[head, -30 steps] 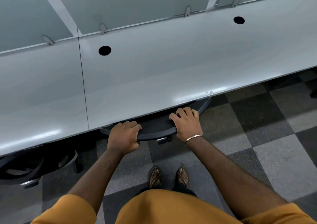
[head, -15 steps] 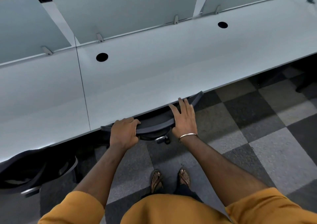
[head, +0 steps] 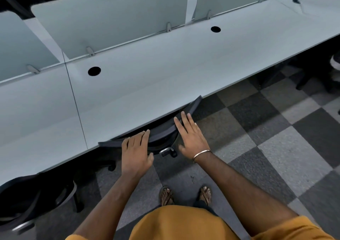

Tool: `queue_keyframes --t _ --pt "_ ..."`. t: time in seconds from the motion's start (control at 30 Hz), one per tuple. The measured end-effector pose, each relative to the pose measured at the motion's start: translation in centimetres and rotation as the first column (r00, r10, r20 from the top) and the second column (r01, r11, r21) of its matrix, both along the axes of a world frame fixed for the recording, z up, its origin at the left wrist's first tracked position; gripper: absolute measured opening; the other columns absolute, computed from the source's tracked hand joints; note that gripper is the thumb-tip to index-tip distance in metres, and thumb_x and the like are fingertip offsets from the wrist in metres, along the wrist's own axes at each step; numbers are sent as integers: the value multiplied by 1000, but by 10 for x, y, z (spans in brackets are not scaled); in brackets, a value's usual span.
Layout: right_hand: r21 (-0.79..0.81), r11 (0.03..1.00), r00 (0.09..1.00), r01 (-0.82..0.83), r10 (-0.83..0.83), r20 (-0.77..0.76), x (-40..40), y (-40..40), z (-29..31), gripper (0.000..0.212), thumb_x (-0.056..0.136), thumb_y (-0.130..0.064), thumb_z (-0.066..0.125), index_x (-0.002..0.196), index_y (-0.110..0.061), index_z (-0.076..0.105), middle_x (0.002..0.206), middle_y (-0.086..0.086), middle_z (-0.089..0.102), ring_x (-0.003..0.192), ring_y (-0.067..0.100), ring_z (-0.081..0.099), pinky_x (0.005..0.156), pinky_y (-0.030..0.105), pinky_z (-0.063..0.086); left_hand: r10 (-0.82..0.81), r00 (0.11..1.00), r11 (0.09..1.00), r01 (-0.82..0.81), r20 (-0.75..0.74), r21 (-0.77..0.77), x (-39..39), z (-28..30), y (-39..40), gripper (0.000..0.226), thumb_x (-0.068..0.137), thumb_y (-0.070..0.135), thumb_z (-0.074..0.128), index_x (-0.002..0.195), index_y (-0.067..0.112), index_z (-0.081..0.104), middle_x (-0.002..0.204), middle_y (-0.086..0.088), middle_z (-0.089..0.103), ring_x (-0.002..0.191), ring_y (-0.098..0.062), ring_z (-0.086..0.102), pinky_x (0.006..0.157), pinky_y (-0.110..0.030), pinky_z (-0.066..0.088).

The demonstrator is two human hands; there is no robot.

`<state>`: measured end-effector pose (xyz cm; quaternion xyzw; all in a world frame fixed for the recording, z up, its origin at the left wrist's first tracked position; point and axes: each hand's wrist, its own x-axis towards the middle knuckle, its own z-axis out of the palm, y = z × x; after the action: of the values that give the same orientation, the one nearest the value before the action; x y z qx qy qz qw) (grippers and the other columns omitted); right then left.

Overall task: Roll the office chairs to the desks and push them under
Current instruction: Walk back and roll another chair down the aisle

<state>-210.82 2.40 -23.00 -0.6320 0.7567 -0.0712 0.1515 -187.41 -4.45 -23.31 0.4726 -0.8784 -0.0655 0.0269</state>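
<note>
A dark office chair is tucked under the long pale grey desk; only the curved top of its backrest and a castor show past the desk edge. My left hand lies flat with straight fingers on the backrest's top edge. My right hand, with a metal bangle on the wrist, is spread open, fingertips over the right part of the backrest; whether it touches is unclear.
A second dark chair sits under the desk at the lower left. A further chair base shows under the desk at the right. Frosted divider panels stand along the desk's back. Checkered carpet floor spreads to the right.
Both hands have let go of the backrest: the left uncurled from its grip to flat fingers, and the right drew back slightly and spread. The view shifted, showing more desk to the right.
</note>
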Motion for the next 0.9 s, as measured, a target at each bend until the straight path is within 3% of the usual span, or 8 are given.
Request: queue_keyframes --t 0.17,0.3,0.37,0.43,0.47,0.53,0.57,0.9 --pt "22 1000 1000 -12 12 -19 6 16 -4 117 85 -24 70 163 -18 -16 167 6 -33 157 28 -22 129 51 11 -55 994 998 53 97 23 -8 0 24 121 77 44 75 167 27 -5 174 -13 -9 160 -38 -2 127 -61 7" --pt "34 999 999 -26 27 -40 2 27 -8 119 83 -19 68 162 -21 -20 166 5 -35 159 28 -11 128 53 16 -18 994 998 11 109 64 -19 -3 27 128 74 45 80 166 30 -8 174 -15 -6 159 -43 -1 124 -68 8" --pt "46 998 999 -30 30 -18 -1 28 -8 118 83 -18 68 162 -22 -19 166 4 -35 158 28 17 126 51 24 -7 991 993 -9 135 114 -24 -4 24 131 75 49 80 165 32 -14 173 -16 -13 158 -45 -8 123 -70 3" --pt "46 999 1000 -13 14 -27 -2 26 -4 116 83 -17 67 163 -22 -17 167 4 -33 130 28 58 116 43 42 -4 985 987 -24 175 161 -28 -4 21 133 79 54 77 161 33 -25 168 -16 -30 154 -47 -23 121 -72 -6" --pt "51 999 999 -5 8 -53 -3 24 -1 114 84 -16 66 163 -22 -17 167 4 -34 110 26 67 100 39 53 -7 980 981 -31 197 189 -31 -3 18 133 81 55 75 157 34 -32 164 -15 -39 151 -47 -31 120 -72 -10" --pt "80 997 995 1 7 -101 -4 22 5 112 86 -13 62 162 -22 -19 164 3 -40 82 24 68 63 34 52 -23 974 968 -35 225 250 -37 0 15 132 85 57 71 151 35 -41 155 -14 -51 145 -46 -43 118 -73 -14" --pt "98 995 994 2 9 -109 -5 21 7 112 86 -12 61 162 -22 -21 163 3 -42 76 24 66 56 34 46 -28 972 962 -38 233 272 -40 1 14 132 85 58 69 150 35 -43 153 -14 -54 143 -45 -46 118 -73 -15" --pt "124 992 1000 9 -7 -14 -6 24 13 114 87 -19 65 162 -28 -21 161 -7 -44 79 32 68 53 35 44 -37 970 957 -35 241 287 -41 8 18 130 85 63 66 150 36 -43 156 -13 -51 145 -45 -42 117 -71 -18"
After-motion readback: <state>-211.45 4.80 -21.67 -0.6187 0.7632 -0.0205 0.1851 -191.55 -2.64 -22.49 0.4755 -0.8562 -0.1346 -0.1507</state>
